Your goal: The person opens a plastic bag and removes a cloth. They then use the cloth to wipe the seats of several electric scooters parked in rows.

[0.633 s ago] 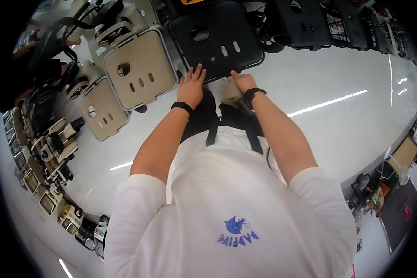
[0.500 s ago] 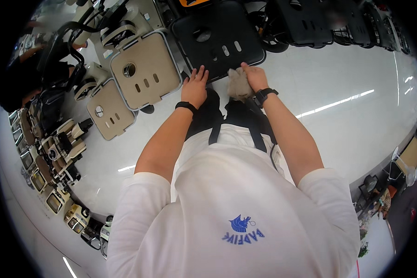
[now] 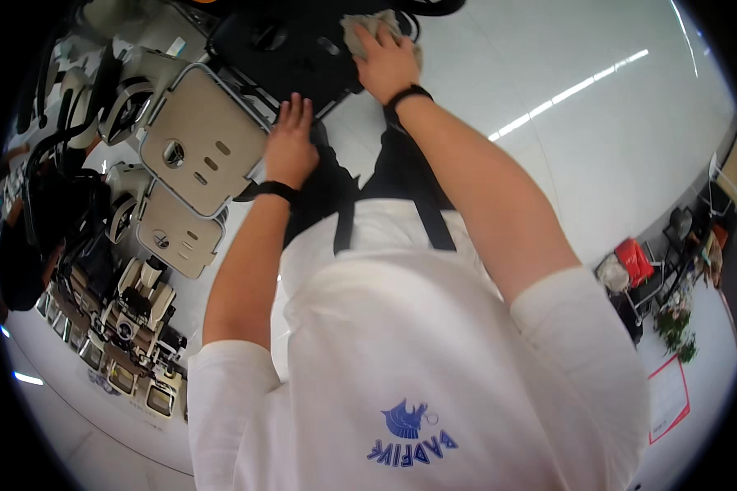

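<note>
A grey-beige cloth (image 3: 354, 33) lies under my right hand (image 3: 385, 67), which presses it against the right part of a black slotted panel (image 3: 299, 45) with a round hole. The fingers of that hand are bent over the cloth. My left hand (image 3: 291, 147) rests at the near left edge of the black panel, fingers stretched out and nothing in them. Whether its fingertips touch the edge I cannot tell. Just left of that hand is a beige panel (image 3: 192, 139) with a metal rim, a round hole and slots.
A second beige panel (image 3: 180, 233) sits nearer on the left. Beige and black wheeled vehicles (image 3: 131, 315) stand along the left. Another person in dark clothing (image 3: 24, 254) is at the far left. A chair with a red bag (image 3: 633, 262) and a plant (image 3: 675, 323) are at the right.
My right hand has moved with the cloth from the panel's near edge farther onto its right side. The view has shifted, and my left hand stays near the panel's near left edge.
</note>
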Demonstrator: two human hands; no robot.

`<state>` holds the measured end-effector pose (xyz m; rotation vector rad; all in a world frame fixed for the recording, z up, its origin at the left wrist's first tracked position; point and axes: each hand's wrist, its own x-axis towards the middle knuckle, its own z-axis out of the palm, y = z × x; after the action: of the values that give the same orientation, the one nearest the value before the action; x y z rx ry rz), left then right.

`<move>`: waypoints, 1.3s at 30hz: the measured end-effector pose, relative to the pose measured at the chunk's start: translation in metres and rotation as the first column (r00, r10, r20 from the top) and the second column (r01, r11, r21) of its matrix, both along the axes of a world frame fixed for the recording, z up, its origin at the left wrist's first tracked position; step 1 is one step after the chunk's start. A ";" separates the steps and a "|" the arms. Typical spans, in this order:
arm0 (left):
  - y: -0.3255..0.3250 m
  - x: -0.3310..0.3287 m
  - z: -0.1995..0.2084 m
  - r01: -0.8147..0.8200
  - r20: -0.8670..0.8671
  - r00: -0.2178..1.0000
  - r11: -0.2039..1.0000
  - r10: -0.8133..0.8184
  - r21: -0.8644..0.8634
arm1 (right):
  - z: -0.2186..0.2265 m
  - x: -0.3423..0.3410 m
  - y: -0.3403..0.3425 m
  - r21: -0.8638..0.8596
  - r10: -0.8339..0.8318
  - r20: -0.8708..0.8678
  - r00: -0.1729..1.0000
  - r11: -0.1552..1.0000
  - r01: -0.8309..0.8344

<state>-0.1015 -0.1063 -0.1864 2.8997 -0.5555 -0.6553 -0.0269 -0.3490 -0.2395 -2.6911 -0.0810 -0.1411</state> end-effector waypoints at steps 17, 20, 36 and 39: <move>0.106 -0.027 0.017 -0.172 -0.115 0.985 0.853 0.132 -0.492 | 0.042 -0.079 0.155 0.031 0.116 -0.195 0.974 0.993 -0.112; 0.153 -0.046 0.022 -0.313 -0.164 0.949 0.772 0.268 -0.553 | 0.047 -0.083 0.187 0.119 0.177 -0.173 0.969 0.980 -0.158; 0.325 -0.027 0.029 -0.220 0.380 0.824 0.855 0.420 -0.470 | 0.040 -0.033 0.392 0.310 0.564 -0.322 0.760 0.821 -0.479; 0.333 -0.015 0.020 -0.203 0.340 0.872 0.891 0.353 -0.405 | 0.044 -0.037 0.398 0.283 0.665 -0.311 0.680 0.747 -0.601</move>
<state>-0.1169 0.2267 -0.1667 2.6798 -0.2363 0.0950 -0.0634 0.0488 -0.1960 -2.3102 -0.8374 0.5899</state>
